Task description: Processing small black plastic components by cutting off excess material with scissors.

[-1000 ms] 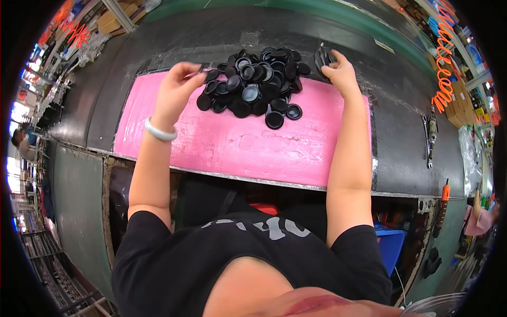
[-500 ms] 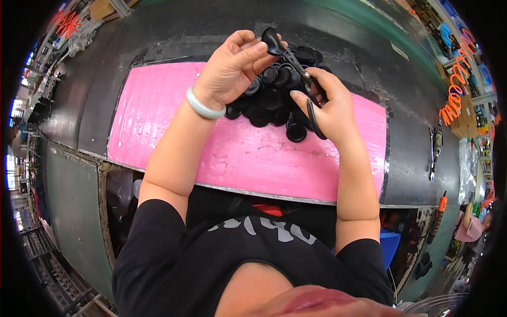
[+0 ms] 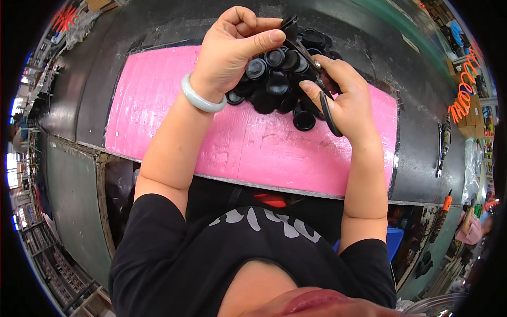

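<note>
A small black cap [image 3: 289, 24] is being pinched in the left hand [image 3: 232, 47] above the cap pile [image 3: 280, 79] (pink mat [image 3: 211, 132]); scissors [image 3: 317, 79] are being gripped closed-fisted by the right hand [image 3: 346, 103]; trimming is best kept flush.

The left hand [image 3: 232, 50] pinches a black cap [image 3: 289, 24]; the right hand [image 3: 346, 100] grips scissors [image 3: 317, 79] above the cap pile [image 3: 274, 84] on the pink mat [image 3: 253, 148].
</note>
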Available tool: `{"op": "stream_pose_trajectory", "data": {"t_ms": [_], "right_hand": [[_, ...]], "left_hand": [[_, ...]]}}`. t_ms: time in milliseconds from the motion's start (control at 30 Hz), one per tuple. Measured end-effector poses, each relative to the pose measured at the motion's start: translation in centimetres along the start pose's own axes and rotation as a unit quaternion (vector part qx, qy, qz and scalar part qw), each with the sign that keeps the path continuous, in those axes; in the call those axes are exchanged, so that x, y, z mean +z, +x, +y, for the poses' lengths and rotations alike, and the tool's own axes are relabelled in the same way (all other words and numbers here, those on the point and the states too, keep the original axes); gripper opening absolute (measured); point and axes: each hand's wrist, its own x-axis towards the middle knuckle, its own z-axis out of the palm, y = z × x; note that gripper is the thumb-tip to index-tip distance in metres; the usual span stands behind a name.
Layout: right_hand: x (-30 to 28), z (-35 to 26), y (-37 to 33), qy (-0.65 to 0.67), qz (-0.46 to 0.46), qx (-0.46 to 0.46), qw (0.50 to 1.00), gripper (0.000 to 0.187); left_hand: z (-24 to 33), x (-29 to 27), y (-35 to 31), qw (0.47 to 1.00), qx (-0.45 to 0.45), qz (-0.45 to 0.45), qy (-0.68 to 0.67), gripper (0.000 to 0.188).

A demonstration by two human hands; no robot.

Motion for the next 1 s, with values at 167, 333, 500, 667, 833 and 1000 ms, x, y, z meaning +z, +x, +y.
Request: {"op": "stream_pose_trajectory", "data": {"t_ms": [167, 333, 500, 667, 833, 1000], "right_hand": [[0.4, -0.1, -0.2, -0.014, 0.010, -0.016, 1.000, 0.036], [0.7, 0.0, -0.2, -0.037, 0.013, -0.031, 0.999, 0.030], [0.8, -0.6, -0.3, -0.038, 0.011, -0.017, 0.999, 0.028], [0.9, -1.0, -0.4, 0.026, 0.006, -0.010, 1.000, 0.026], [1.1, -1.8, -1.0, 0.269, -0.071, 0.147, 0.949, 0.027], [1.0, -1.8, -0.6, 0.348, -0.122, 0.197, 0.908, 0.027]], "left_hand": [[-0.4, 0.0, -0.2, 0.999, -0.011, 0.028, 0.014, 0.029], [-0.3, 1.5, -0.3, 0.995, -0.014, 0.088, -0.039, 0.035], [0.2, 2.3, -0.6, 0.994, -0.002, 0.105, -0.031, 0.034], [0.3, 1.9, -0.3, 0.990, -0.003, 0.110, -0.091, 0.026], [0.7, 2.7, 0.1, 0.974, -0.070, 0.086, -0.198, 0.023], [-0.2, 1.8, -0.3, 0.974, -0.060, -0.002, -0.220, 0.032]]}}
